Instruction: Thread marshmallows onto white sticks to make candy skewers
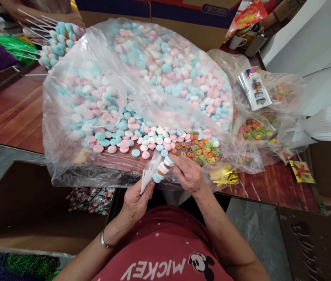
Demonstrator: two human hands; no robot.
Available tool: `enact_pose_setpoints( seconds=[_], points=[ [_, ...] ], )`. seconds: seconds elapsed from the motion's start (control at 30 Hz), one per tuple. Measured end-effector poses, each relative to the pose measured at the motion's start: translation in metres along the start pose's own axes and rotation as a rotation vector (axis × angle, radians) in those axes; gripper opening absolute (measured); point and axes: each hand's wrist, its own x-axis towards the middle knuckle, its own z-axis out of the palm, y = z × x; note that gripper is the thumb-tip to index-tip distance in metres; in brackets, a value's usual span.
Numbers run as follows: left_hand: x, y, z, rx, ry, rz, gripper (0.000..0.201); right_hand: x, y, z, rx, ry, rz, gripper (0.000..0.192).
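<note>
My left hand (pixel 136 201) is closed around a bunch of thin white sticks (pixel 146 179), which point up and away from me. Beside them is a candy skewer (pixel 163 169), a short stack of blue, white and orange-brown pieces. At the skewer's upper end, the fingers of my right hand (pixel 190 173) pinch a blue candy. Just beyond my hands lie loose pink, white and blue candies (pixel 124 144), spilling from a large clear plastic bag (pixel 101 50). Small colourful ring candies (pixel 202 150) are piled near my right hand.
Finished candy skewers (pixel 61 41) lie at the back left. An open cardboard box (pixel 36 230) with wrapped sweets stands below the table's edge. Printed pouches (pixel 254 89), bags of ring candies (pixel 255 130) and gold ties (pixel 226 176) are on the right. Another person's arm (pixel 282 15) shows at the top right.
</note>
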Motion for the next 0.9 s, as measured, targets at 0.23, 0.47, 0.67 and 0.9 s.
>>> enact_pose_setpoints(
  seconds=[0.23, 0.47, 0.67, 0.9],
  points=[
    [-0.004, -0.010, 0.008, -0.109, 0.048, -0.019, 0.027, 0.001, -0.001, 0.006, -0.084, 0.053, -0.140, 0.033],
    [-0.002, -0.010, 0.015, -0.122, 0.070, -0.065, 0.030, -0.002, 0.007, 0.011, -0.144, 0.042, -0.183, 0.039],
    [0.013, 0.014, 0.014, -0.139, 0.066, -0.096, 0.031, 0.001, 0.002, 0.003, -0.069, 0.020, 0.056, 0.044],
    [0.024, 0.042, 0.024, -0.219, 0.037, -0.124, 0.036, 0.009, -0.031, 0.014, 0.855, 0.224, 0.602, 0.081]
  ],
)
